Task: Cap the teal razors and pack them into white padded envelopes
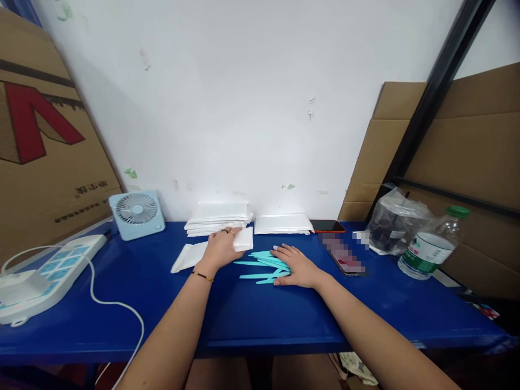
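Note:
My left hand (221, 250) is closed on a white padded packet (244, 240), whose one end sticks out past the fingers on the right. Another white piece (189, 257) reaches out to the left from under that hand; whether it is the same packet cannot be made out. My right hand (299, 267) lies with fingers stretched out over the right ends of several thin turquoise strips (260, 262), which lie loosely crossed on the table. Behind the hands, a taller stack of white packets (219, 216) and a lower stack (282, 223) stand against the wall.
On the blue table (260, 319) are a light-blue fan (137, 214) and a corded power strip (60, 271) at left. Two phones (330, 226) (345, 257), a bagged dark cup (392, 225) and a green-capped bottle (428, 249) stand right. Cardboard (44, 162) flanks the table.

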Motion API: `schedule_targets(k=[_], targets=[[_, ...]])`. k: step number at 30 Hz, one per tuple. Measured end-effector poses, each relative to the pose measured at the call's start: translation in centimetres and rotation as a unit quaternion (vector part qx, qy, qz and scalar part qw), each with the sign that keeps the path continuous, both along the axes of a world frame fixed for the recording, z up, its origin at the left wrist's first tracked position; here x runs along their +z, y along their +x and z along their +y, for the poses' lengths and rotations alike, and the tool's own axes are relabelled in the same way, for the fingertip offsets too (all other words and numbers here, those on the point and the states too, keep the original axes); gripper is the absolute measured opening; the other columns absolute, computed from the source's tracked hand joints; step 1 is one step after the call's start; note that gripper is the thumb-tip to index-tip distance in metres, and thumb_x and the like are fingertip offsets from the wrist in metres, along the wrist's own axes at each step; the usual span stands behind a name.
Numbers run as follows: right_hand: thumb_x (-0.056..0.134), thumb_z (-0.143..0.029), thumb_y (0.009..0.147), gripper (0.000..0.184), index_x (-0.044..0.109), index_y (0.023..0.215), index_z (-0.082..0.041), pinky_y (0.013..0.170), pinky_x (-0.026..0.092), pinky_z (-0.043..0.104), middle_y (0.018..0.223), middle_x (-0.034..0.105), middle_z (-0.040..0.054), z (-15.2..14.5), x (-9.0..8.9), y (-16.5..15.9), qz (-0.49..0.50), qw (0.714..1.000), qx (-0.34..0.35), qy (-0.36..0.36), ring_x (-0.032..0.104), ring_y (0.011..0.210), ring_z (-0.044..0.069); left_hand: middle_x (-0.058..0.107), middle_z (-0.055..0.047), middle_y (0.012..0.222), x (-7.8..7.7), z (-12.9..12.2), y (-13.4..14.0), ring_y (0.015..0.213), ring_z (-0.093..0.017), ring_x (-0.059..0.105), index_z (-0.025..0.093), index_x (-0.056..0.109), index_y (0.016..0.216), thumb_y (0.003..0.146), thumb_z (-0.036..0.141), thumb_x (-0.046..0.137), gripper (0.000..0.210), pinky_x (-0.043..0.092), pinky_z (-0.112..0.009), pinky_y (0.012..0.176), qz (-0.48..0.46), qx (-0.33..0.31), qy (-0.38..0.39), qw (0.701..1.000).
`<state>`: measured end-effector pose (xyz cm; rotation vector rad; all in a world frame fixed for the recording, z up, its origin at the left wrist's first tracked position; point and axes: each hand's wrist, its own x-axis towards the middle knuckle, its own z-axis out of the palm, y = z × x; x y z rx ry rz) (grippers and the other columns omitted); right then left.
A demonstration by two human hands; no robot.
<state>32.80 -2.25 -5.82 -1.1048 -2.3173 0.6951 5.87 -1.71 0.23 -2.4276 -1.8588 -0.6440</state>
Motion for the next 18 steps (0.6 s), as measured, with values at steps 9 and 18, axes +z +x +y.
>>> schedule_targets(k=[9,18], targets=[[0.071,-0.052,0.059,0.08,0.042,0.13,-0.034,0.109,0.001,0.046,0.143,0.031,0.0003,-0.7,0.3,-0.4,0.034,0.998,0.044,-0.03,0.014,0.134,0.029,0.033,-0.014,0.141,-3.2,3.2,-4.2,0.129,-0.035,0.025,0.023,0.031,0.136,0.058,0.068,0.058,0.095,0.009,-0.055,0.102,0.075,-0.02,-0.1,0.992],[0.059,-0.032,0.073,0.017,0.072,0.079,-0.022,0.077,0.043,0.032,0.085,0.065,0.0045,4.3,3.2,2.3,0.023,0.998,-0.055,0.014,0.057,0.078,0.02,0.064,-0.007,0.101,-1.5,1.2,3.8,0.094,-0.02,0.057,0.021,0.063,0.102,0.081,0.033,0.045,0.031,0.04,-0.028,0.084,-0.078,-0.191,-0.108,0.973]])
